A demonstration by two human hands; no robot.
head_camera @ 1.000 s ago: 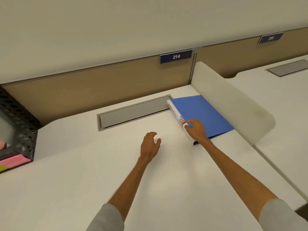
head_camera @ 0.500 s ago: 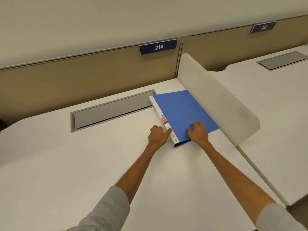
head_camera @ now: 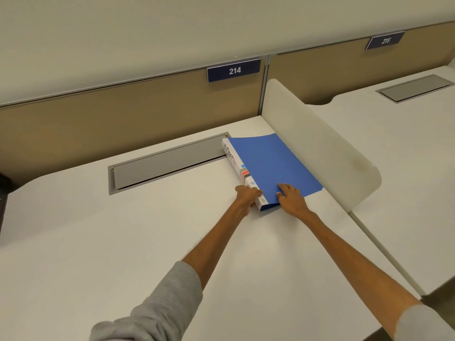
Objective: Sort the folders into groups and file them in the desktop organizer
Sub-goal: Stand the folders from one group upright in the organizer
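A blue folder (head_camera: pixel 270 166) with a white spine marked "ADMIN" lies flat on the white desk (head_camera: pixel 123 242), against the rounded white side divider. My left hand (head_camera: pixel 247 194) presses against the near end of the spine, its fingers curled at the folder's edge. Resting on the near corner of the blue cover is my right hand (head_camera: pixel 290 199), fingers spread on top. The desktop organizer is out of view.
A grey cable-tray lid (head_camera: pixel 167 166) is set into the desk behind the hands. The white side divider (head_camera: pixel 320 148) stands right of the folder, with a second desk (head_camera: pixel 406 156) beyond it. A tan back panel carries signs "214" (head_camera: pixel 234 70) and "215".
My left hand crossed to the right and reached the folder's spine. My right hand shifted from the spine onto the cover. The view swung right, so the black organizer left the frame.
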